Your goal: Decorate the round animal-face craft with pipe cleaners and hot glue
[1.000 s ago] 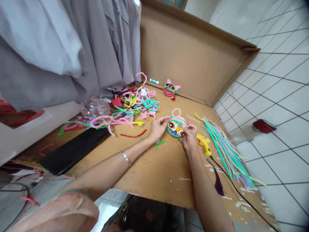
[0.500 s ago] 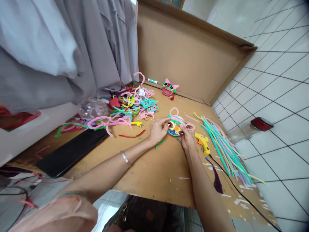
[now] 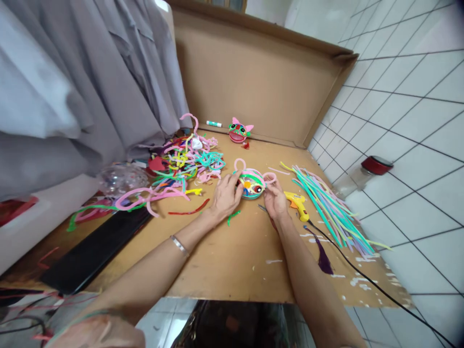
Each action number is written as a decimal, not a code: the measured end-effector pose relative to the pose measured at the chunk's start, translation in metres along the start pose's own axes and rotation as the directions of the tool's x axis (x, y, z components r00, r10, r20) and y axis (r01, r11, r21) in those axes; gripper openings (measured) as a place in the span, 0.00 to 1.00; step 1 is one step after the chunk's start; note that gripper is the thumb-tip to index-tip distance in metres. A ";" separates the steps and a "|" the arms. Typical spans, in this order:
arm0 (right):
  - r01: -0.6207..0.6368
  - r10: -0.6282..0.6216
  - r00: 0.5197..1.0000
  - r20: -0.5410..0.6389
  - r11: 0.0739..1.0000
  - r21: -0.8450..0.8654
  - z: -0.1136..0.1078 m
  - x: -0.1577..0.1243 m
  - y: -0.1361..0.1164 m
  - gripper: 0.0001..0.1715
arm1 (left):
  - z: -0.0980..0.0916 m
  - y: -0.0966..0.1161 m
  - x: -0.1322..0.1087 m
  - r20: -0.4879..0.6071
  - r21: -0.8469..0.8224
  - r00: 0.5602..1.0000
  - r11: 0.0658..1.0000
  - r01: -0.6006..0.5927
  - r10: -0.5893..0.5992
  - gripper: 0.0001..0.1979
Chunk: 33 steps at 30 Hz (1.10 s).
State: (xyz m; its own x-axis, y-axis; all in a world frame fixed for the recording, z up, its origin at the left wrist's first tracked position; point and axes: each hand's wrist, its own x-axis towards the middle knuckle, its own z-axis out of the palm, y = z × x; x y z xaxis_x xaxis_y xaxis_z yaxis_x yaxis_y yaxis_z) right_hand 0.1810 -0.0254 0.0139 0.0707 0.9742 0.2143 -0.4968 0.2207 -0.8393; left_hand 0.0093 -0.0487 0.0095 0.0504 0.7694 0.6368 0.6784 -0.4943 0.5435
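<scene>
A round, face-like piece (image 3: pixel 253 182) in several colours is held up by both hands, above the middle of the worktop (image 3: pixel 224 270). Its left edge is gripped by the left hand (image 3: pixel 226 197), with the fingers curled in and the thumb brought to the front; its right edge is pinched by the right hand (image 3: pixel 276 199), close to the right pink loop (image 3: pixel 269 182), though the exact contact of the fingertips is too small to be told. A left pink loop (image 3: pixel 239 160) is seen standing up from the upper left of the piece. The step in hand is judged to be one of handling and perhaps adjusting the piece, with its decorated front turned partly toward the wearer. For a next move, a light two-sided hold would be called for, so that the loops are not bent and the decorated front is not pressed; if anything were to be fixed on, one hand would have to be freed while the piece is steadied by the other. A yellow glue gun (image 3: pixel 299 205) is laid just beside the right hand, and a bundle of coloured strips (image 3: pixel 329 210) is spread farther right. A tangled heap of strips (image 3: pixel 203 159) is piled to the left, and a similar face piece (image 3: pixel 238 132) with pointed pink ears is set near the cardboard panel (image 3: pixel 253 82).
</scene>
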 end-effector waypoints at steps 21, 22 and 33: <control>0.089 -0.097 0.993 -0.070 0.990 -0.108 0.000 0.001 0.011 0.26 | 0.007 -0.003 -0.004 -0.012 0.116 0.995 0.988 -0.100 0.102 0.20; 0.093 -0.102 0.992 -0.074 0.989 -0.116 0.000 0.001 0.012 0.25 | 0.007 -0.003 -0.004 -0.016 0.114 0.995 0.989 -0.099 0.101 0.20; 0.058 -0.059 0.998 -0.004 0.994 -0.094 0.000 0.001 0.005 0.21 | 0.004 0.000 -0.002 0.011 0.116 0.997 0.990 -0.078 0.077 0.21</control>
State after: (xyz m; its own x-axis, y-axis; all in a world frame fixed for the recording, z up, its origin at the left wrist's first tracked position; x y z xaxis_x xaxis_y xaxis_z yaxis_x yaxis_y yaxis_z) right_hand 0.1787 -0.0232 0.0096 0.1035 0.9598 0.2610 -0.4088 0.2803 -0.8685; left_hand 0.0126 -0.0484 0.0065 0.1106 0.7331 0.6711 0.7529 -0.5026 0.4249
